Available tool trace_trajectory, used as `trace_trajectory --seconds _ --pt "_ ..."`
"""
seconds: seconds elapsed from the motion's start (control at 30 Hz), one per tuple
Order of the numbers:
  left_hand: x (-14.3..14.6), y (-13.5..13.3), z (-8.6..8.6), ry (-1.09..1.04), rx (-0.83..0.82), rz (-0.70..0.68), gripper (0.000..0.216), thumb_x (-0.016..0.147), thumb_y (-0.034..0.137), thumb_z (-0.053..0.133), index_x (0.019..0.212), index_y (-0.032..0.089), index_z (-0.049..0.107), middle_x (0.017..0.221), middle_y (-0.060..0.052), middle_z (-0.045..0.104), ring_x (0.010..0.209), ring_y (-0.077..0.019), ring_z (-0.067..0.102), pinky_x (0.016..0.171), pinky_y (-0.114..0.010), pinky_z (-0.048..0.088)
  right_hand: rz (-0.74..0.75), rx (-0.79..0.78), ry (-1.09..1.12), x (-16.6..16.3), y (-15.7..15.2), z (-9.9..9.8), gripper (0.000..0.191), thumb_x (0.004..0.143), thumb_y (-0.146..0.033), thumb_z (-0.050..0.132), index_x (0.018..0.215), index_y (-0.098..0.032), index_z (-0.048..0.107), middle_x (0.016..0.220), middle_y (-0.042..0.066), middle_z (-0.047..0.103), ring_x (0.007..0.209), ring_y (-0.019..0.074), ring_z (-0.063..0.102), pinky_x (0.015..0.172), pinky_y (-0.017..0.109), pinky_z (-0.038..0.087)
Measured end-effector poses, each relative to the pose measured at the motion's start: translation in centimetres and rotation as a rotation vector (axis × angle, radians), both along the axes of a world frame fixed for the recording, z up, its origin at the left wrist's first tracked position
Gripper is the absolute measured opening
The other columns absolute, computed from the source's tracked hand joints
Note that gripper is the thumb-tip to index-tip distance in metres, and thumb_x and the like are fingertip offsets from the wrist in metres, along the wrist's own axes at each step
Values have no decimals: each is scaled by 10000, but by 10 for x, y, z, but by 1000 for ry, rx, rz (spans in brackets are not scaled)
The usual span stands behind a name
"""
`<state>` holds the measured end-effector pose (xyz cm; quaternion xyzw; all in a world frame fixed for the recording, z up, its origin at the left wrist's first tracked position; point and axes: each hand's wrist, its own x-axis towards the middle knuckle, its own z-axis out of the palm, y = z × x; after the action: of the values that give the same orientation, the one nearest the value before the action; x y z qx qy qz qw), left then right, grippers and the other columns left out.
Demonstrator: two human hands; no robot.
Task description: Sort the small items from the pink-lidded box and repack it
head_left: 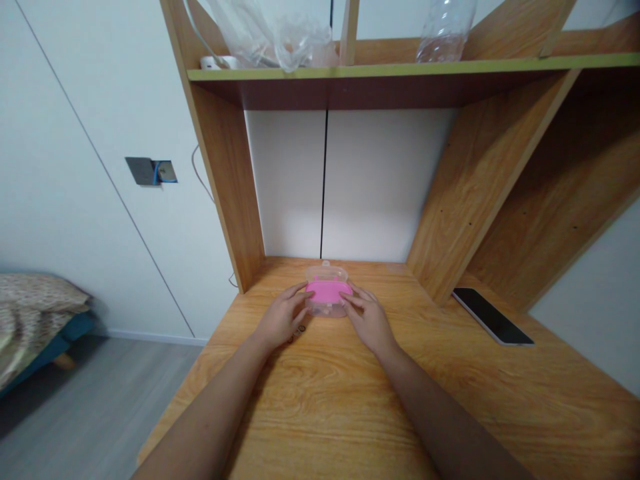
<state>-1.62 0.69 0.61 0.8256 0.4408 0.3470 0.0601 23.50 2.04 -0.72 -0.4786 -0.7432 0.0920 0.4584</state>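
A small clear plastic box sits on the wooden desk with its clear lid raised at the back. Across it lies a flat pink tray with rounded ends. My left hand grips the left end of this tray, thumb and fingers at its edge. At the opposite end, my right hand holds on in the same way. Whether the tray is seated in the box or slightly lifted, I cannot tell. Some small dark rings lie on the desk beside my left hand, partly hidden by it.
A dark-screened tablet or phone lies on the desk at right. Wooden uprights flank the work spot, beneath a shelf bearing a plastic bag and a clear bottle. A bed corner shows at left.
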Motion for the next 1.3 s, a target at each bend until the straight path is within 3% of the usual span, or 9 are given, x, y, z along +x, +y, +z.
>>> trace_trajectory --seconds 0.13,0.3,0.7,0.93,1.3 --pt "0 1 1 4 2 8 354 947 258 559 1288 234 649 1467 -100 544 1302 -244 555 1122 -446 446 12 -14 8 -1 -2 0 280 908 -366 639 1147 -283 757 1363 93 634 1243 292 584 1090 527 444" --pt "0 0 4 -3 19 27 370 948 289 567 1308 232 630 1433 -92 580 1296 -245 560 1121 -439 445 60 -19 26 -2 -3 0 422 857 -331 706 1273 -262 686 1447 105 555 1297 291 547 1138 512 406" --pt "1 1 3 -66 -8 11 361 968 261 530 1316 228 622 1414 -99 589 1298 -230 557 1126 -427 442 115 -41 119 -4 -2 -1 302 942 -349 587 1188 -252 731 1373 108 587 1257 257 567 1125 462 422" --pt "3 2 -3 -164 -41 -25 475 932 321 620 1385 203 543 1392 -123 593 1281 -250 561 1128 -450 431 119 -10 161 -4 -3 2 275 906 -332 645 1152 -260 744 1332 99 606 1236 255 573 1099 442 442" --pt "2 6 -7 -227 -66 -50 527 920 349 640 1416 235 504 1362 -109 612 1238 -253 588 1090 -440 460 35 78 403 -7 -10 12 186 882 -329 653 976 -225 775 1016 86 728 950 229 684 890 394 566"
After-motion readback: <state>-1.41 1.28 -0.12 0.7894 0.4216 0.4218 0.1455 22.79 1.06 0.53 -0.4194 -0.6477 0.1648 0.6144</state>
